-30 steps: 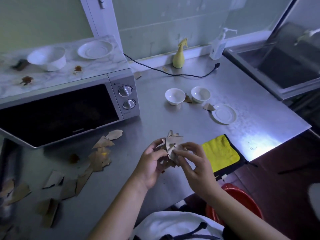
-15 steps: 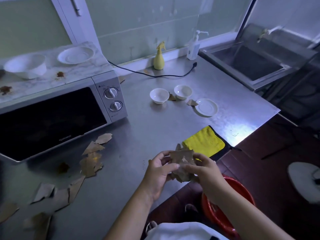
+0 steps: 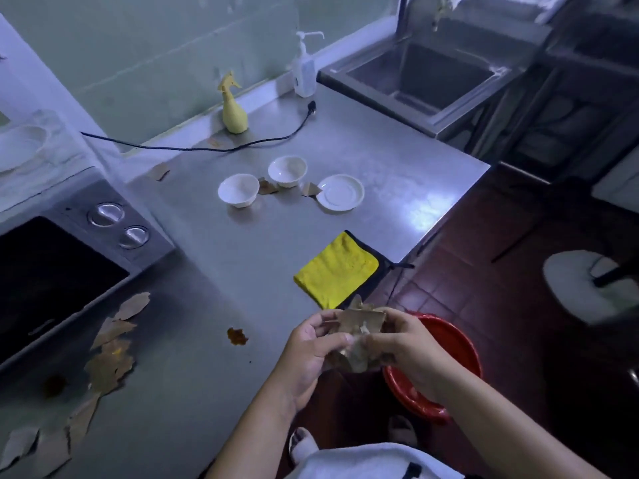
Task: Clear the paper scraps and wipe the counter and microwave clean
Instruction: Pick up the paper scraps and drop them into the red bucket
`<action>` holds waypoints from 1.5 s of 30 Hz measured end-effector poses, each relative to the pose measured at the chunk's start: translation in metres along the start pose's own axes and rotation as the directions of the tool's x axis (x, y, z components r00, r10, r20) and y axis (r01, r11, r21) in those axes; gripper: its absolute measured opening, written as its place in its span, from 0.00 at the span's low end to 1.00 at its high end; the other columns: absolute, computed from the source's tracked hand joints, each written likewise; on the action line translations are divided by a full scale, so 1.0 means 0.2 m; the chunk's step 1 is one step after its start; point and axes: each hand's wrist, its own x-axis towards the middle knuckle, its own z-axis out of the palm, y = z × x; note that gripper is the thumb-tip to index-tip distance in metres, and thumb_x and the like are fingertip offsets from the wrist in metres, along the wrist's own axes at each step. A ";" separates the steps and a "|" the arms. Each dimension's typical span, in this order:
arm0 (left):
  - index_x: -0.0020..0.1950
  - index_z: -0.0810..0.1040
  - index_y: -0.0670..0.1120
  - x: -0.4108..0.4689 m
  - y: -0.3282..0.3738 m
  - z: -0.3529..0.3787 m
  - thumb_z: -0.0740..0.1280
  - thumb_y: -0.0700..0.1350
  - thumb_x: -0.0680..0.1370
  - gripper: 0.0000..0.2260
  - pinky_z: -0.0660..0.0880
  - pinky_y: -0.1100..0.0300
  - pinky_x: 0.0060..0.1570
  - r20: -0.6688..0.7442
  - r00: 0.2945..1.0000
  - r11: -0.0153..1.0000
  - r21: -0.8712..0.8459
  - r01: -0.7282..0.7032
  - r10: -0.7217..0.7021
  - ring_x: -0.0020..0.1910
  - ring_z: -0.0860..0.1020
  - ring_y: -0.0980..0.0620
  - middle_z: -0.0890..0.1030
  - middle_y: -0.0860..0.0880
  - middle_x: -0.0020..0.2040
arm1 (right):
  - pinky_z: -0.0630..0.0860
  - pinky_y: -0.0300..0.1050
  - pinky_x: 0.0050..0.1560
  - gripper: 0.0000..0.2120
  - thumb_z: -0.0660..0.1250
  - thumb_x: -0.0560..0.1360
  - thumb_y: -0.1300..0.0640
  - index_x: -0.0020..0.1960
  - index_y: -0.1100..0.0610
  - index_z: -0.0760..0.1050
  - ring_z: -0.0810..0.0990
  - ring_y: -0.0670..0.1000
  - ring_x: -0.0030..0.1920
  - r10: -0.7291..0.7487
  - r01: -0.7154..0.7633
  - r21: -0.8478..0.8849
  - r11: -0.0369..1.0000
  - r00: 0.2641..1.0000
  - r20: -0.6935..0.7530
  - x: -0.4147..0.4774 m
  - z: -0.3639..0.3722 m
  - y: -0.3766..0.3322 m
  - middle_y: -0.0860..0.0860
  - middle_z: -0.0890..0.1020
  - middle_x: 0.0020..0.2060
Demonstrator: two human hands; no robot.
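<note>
so the wad of paper scraps [image 3: 359, 330] was over the middle of the counter [image 3: 207, 305] a second ago. now it's out past the front edge, with the red bin [image 3: 460, 347] at 4 o'clock from it. left hand [image 3: 307, 354] and right hand [image 3: 408, 354] both have fingers curled round the wad, squeezing it together. looks like the first batch is about to get dumped (plenty left though). there are loose scraps [image 3: 110, 361] at 8 o'clock by the microwave [image 3: 52, 271] and a brown stain [image 3: 237, 336] at 9, and the yellow cloth [image 3: 335, 267] at 12 is untouched. no writing is readable, and the microwave door logo is just blur.

hands [image 3: 309, 354] [image 3: 406, 354] and scraps [image 3: 359, 324], moved toward red bin [image 3: 453, 344]
</note>
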 end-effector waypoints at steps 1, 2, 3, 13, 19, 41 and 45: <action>0.59 0.80 0.43 0.03 -0.04 0.08 0.74 0.36 0.68 0.20 0.81 0.52 0.42 0.011 0.999 0.999 0.012 0.030 -0.030 0.47 0.83 0.47 0.85 0.41 0.53 | 0.78 0.59 0.44 0.16 0.72 0.70 0.72 0.57 0.66 0.78 0.81 0.63 0.40 0.022 -0.021 0.022 1.000 0.999 -0.046 -0.01 -0.10 0.03 0.65 0.82 0.43; 0.59 0.80 0.43 0.07 -0.09 0.15 0.74 0.35 0.70 0.18 0.81 0.51 0.44 0.021 0.998 0.998 0.032 0.063 -0.064 0.47 0.83 0.47 0.85 0.41 0.53 | 0.78 0.58 0.42 0.15 0.70 0.71 0.74 0.57 0.67 0.78 0.81 0.62 0.39 0.053 -0.049 0.046 0.998 0.995 -0.087 -0.02 -0.19 0.06 0.64 0.82 0.42; 0.58 0.80 0.43 0.11 -0.14 0.23 0.72 0.33 0.72 0.16 0.81 0.50 0.46 0.027 0.995 0.993 0.059 0.098 -0.100 0.48 0.83 0.46 0.85 0.41 0.53 | 0.79 0.55 0.40 0.15 0.68 0.71 0.75 0.57 0.67 0.78 0.81 0.60 0.38 0.089 -0.080 0.073 0.994 0.989 -0.120 -0.03 -0.29 0.11 0.63 0.82 0.41; 0.59 0.80 0.50 0.66 -0.89 0.66 0.71 0.39 0.77 0.12 0.78 0.60 0.52 -0.133 0.893 0.855 0.258 0.450 -0.430 0.52 0.83 0.54 0.86 0.51 0.49 | 0.79 0.47 0.30 0.09 0.66 0.74 0.72 0.53 0.65 0.78 0.81 0.56 0.31 0.522 -0.350 0.430 0.833 0.756 -0.395 0.16 -1.06 0.83 0.59 0.83 0.35; 0.55 0.80 0.48 1.05 -1.35 0.54 0.67 0.37 0.79 0.09 0.79 0.59 0.46 -0.259 0.790 0.733 0.294 0.613 -0.556 0.45 0.80 0.51 0.83 0.45 0.48 | 0.71 0.39 0.24 0.08 0.62 0.73 0.73 0.48 0.63 0.74 0.75 0.52 0.24 0.711 -0.392 0.606 0.693 0.511 -0.483 0.56 -1.35 1.42 0.56 0.76 0.30; 0.52 0.82 0.48 0.62 -0.49 0.64 0.69 0.37 0.78 0.08 0.80 0.58 0.48 -0.179 0.942 0.922 0.220 0.320 -0.284 0.41 0.83 0.55 0.86 0.49 0.45 | 0.76 0.44 0.35 0.04 0.66 0.79 0.61 0.49 0.57 0.80 0.81 0.50 0.34 0.364 -0.248 0.295 0.923 0.812 -0.455 0.40 -1.11 0.57 0.53 0.84 0.38; 0.54 0.81 0.46 0.52 -0.20 0.59 0.66 0.37 0.79 0.07 0.80 0.58 0.48 -0.218 0.971 0.978 0.158 0.136 -0.100 0.42 0.82 0.54 0.86 0.49 0.45 | 0.76 0.43 0.37 0.04 0.67 0.79 0.62 0.47 0.57 0.80 0.81 0.48 0.34 0.214 -0.134 0.222 0.966 0.894 -0.394 0.33 -0.94 0.21 0.52 0.84 0.36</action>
